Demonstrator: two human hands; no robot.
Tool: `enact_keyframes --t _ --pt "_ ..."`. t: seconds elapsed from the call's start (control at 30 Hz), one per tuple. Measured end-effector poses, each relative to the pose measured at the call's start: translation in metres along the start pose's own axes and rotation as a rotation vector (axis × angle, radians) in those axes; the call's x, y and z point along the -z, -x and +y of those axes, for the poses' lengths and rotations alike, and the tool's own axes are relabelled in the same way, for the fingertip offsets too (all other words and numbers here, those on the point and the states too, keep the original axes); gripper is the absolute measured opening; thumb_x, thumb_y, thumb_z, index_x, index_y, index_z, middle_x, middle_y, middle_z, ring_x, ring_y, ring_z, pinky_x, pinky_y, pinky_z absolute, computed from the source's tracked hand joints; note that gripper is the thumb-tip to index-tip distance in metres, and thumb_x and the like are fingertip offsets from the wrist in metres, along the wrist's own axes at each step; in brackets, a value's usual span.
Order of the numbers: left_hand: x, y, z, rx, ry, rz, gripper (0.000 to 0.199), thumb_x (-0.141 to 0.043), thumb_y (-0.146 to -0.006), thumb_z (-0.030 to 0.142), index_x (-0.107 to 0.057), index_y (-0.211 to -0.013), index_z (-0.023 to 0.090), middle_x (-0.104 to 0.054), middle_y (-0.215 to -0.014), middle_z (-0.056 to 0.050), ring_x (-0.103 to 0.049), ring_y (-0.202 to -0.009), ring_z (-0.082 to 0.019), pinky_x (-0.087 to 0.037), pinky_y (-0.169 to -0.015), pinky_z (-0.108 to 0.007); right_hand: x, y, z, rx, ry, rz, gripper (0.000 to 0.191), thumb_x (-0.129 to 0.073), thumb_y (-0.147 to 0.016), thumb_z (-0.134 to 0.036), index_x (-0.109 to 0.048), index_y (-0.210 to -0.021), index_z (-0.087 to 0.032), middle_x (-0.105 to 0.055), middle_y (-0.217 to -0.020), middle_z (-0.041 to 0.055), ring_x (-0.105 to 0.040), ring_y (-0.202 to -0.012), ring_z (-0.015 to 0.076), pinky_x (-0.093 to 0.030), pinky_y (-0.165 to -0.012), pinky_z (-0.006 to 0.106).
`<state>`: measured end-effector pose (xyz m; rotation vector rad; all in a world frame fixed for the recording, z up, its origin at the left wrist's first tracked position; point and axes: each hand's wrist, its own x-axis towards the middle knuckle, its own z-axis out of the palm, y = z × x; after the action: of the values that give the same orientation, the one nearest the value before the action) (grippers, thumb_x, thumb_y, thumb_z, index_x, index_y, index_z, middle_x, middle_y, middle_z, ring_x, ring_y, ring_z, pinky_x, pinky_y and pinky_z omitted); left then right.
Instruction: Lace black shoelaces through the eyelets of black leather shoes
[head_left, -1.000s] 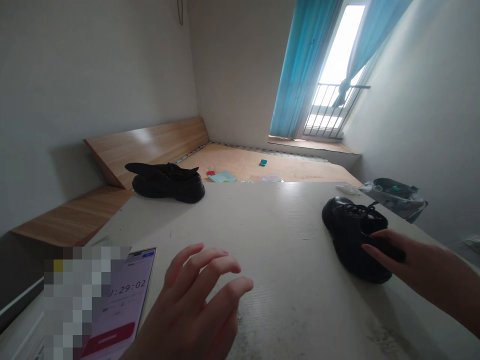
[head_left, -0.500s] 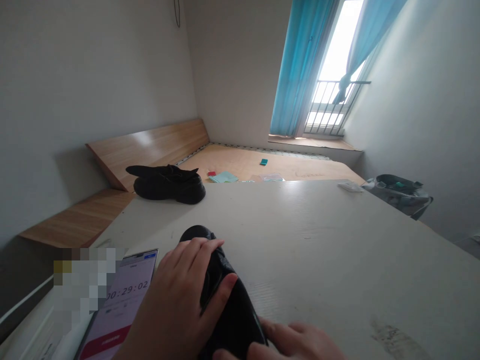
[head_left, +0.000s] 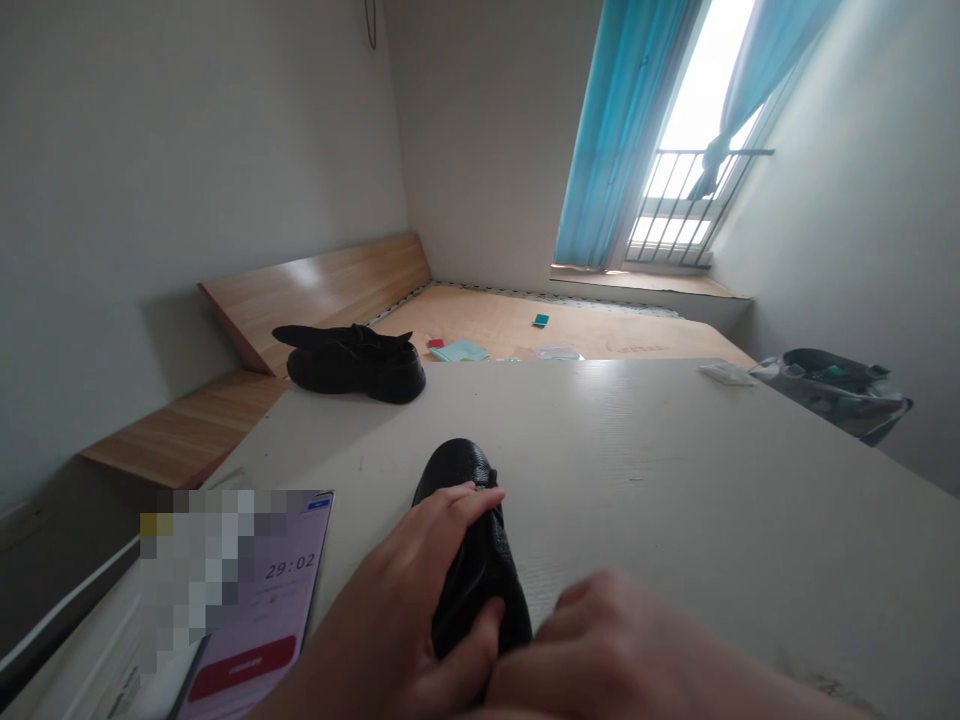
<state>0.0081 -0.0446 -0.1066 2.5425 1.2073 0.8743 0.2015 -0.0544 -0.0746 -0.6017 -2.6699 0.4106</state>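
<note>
A black leather shoe (head_left: pixel 456 465) lies on the white table (head_left: pixel 600 430), its rounded end pointing away from me. My left hand (head_left: pixel 405 600) lies over it, fingers across its upper part and thumb pressed on its near part. Beside it, my right hand (head_left: pixel 600 650) is curled at the shoe's near right side, slightly blurred; its fingertips are hidden, as is the near end of the shoe. Another black shoe (head_left: pixel 356 370) rests at the far left of the table with a flat black piece on top.
A phone (head_left: pixel 277 600) showing a timer lies at the left, next to a pixelated patch. A small clear packet (head_left: pixel 726 374) sits at the table's far right edge. Beyond are a wooden bed board (head_left: pixel 480 310) with small items and a grey bag (head_left: pixel 840 385).
The shoe's far end has moved right in view, and its near part is more covered. My right hand has risen and curled in closer. The whole view has shifted slightly.
</note>
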Motion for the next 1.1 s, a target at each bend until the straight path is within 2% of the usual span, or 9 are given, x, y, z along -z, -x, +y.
enact_keyframes --t 0.1,0.3,0.4,0.47,0.53,0.67,0.83,0.93,1.1 --pt "-0.003 0.003 -0.003 -0.029 0.003 0.028 0.066 -0.053 -0.081 0.02 -0.029 -0.142 0.027 -0.06 -0.137 -0.009 -0.061 -0.123 -0.025 -0.054 -0.1 -0.04 0.02 -0.012 0.007 -0.102 0.082 0.237 0.007 -0.061 -0.092 -0.026 -0.064 -0.092 -0.02 -0.069 -0.08 -0.0016 -0.059 -0.063 0.0106 -0.042 -0.061 0.025" --pt "-0.009 0.0 -0.005 0.029 -0.017 0.105 0.068 -0.051 -0.075 0.013 -0.03 -0.138 0.025 -0.059 -0.133 -0.011 -0.06 -0.121 -0.026 -0.054 -0.098 -0.044 -0.002 -0.014 0.025 -0.088 0.154 0.254 0.011 -0.056 -0.091 -0.016 -0.066 -0.09 -0.02 -0.066 -0.098 0.0066 -0.059 -0.094 0.0209 -0.05 -0.072 0.03" --pt "-0.008 -0.001 -0.005 0.077 0.011 0.127 0.052 -0.055 -0.076 0.015 -0.039 -0.124 0.024 -0.06 -0.123 -0.01 -0.06 -0.114 -0.026 -0.054 -0.093 -0.044 0.001 -0.013 0.022 -0.037 -0.066 0.3 0.016 -0.052 -0.095 -0.014 -0.064 -0.087 -0.019 -0.068 -0.103 0.006 -0.058 -0.105 0.0191 -0.051 -0.087 0.031" --pt "-0.007 -0.002 -0.006 0.131 0.04 0.125 0.04 -0.057 -0.073 0.014 -0.044 -0.109 0.024 -0.06 -0.116 -0.008 -0.059 -0.109 -0.026 -0.053 -0.089 -0.042 0.008 -0.012 0.021 -0.085 -0.315 0.316 0.02 -0.05 -0.099 -0.02 -0.063 -0.084 -0.019 -0.071 -0.096 0.0049 -0.062 -0.099 0.0164 -0.052 -0.087 0.028" --pt "-0.006 -0.002 -0.006 0.174 0.062 0.11 0.033 -0.057 -0.071 0.013 -0.046 -0.1 0.024 -0.06 -0.112 -0.006 -0.058 -0.106 -0.025 -0.051 -0.088 -0.041 0.012 -0.011 0.023 -0.221 -0.501 0.357 0.035 -0.042 -0.103 -0.032 -0.061 -0.077 -0.018 -0.068 -0.076 0.0036 -0.063 -0.073 0.0135 -0.053 -0.068 0.024" --pt "-0.006 -0.003 -0.004 0.208 0.073 0.08 0.026 -0.056 -0.075 0.015 -0.048 -0.098 0.024 -0.06 -0.11 -0.006 -0.057 -0.104 -0.025 -0.05 -0.088 -0.041 0.013 -0.006 0.036 -0.406 -0.414 0.456 0.046 -0.033 -0.104 -0.04 -0.056 -0.071 -0.019 -0.054 -0.057 -0.0006 -0.051 -0.052 0.0114 -0.041 -0.048 0.022" --pt "-0.003 -0.003 -0.003 0.188 0.049 0.065 0.025 -0.056 -0.078 0.017 -0.05 -0.101 0.024 -0.061 -0.111 -0.007 -0.058 -0.105 -0.026 -0.05 -0.089 -0.041 0.01 -0.007 0.046 -0.423 0.187 0.074 0.031 -0.036 -0.098 -0.019 -0.059 -0.079 -0.019 -0.065 -0.065 0.0033 -0.061 -0.063 0.0177 -0.039 -0.062 0.029" --pt "-0.002 -0.003 -0.003 0.19 0.049 0.063 0.025 -0.056 -0.078 0.017 -0.05 -0.101 0.024 -0.061 -0.111 -0.007 -0.058 -0.106 -0.026 -0.05 -0.09 -0.041 0.012 -0.008 0.047 -0.476 0.141 -0.142 0.032 -0.038 -0.099 -0.022 -0.053 -0.071 -0.02 -0.058 -0.059 -0.0005 -0.055 -0.057 0.0145 -0.033 -0.056 0.026" --pt "-0.004 -0.003 -0.004 0.197 0.051 0.047 0.027 -0.058 -0.077 0.017 -0.049 -0.102 0.023 -0.06 -0.11 -0.007 -0.058 -0.104 -0.026 -0.051 -0.088 -0.043 0.029 0.0 0.063 -0.591 0.059 -0.205 0.039 -0.038 -0.101 -0.033 -0.048 -0.066 -0.02 -0.05 -0.056 -0.0021 -0.046 -0.054 0.0126 -0.03 -0.052 0.025"
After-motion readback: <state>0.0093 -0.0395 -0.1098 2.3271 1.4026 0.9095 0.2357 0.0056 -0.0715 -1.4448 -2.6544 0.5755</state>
